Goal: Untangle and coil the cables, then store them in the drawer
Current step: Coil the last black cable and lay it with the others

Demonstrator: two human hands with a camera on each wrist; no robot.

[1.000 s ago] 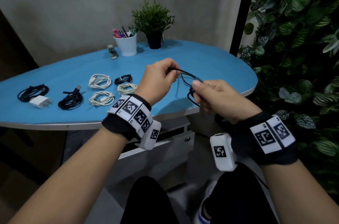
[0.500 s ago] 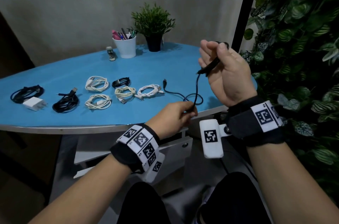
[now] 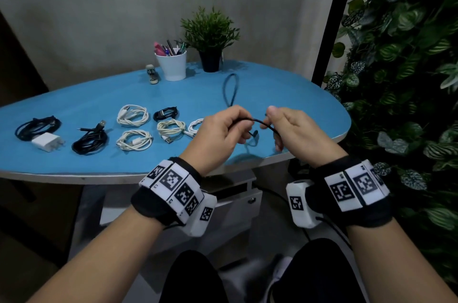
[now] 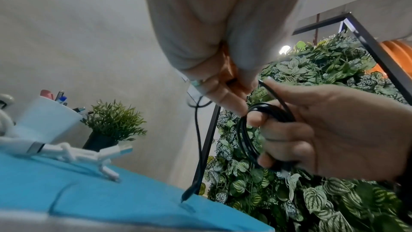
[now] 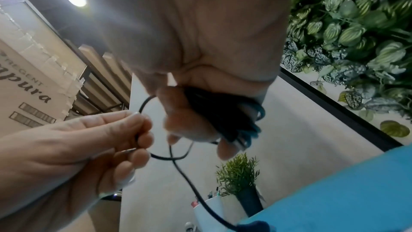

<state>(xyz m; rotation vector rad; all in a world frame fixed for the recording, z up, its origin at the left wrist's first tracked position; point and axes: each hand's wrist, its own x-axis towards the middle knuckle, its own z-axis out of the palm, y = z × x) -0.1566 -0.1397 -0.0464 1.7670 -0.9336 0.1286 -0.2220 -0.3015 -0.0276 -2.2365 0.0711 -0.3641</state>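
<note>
Both hands hold one black cable (image 3: 259,123) above the front edge of the blue table (image 3: 99,154). My left hand (image 3: 244,126) pinches a strand between thumb and fingers. My right hand (image 3: 272,129) grips a small coil of the same cable (image 4: 265,112), wound round its fingers (image 5: 185,121). A blurred loop of the cable (image 3: 230,89) swings up beyond the hands. In the left wrist view the loose tail (image 4: 197,147) hangs down and its plug (image 4: 186,198) touches the tabletop.
Several coiled cables lie on the table at the left, white ones (image 3: 132,115) and black ones (image 3: 90,140), with a white charger (image 3: 47,141). A pen cup (image 3: 172,64) and potted plant (image 3: 210,37) stand at the back. A white drawer unit (image 3: 238,206) is under the table, a leafy wall (image 3: 409,79) on the right.
My right hand has come down from its raised position and my left hand has risen from the table edge. They now meet level, and a cable loop has swung up behind them.
</note>
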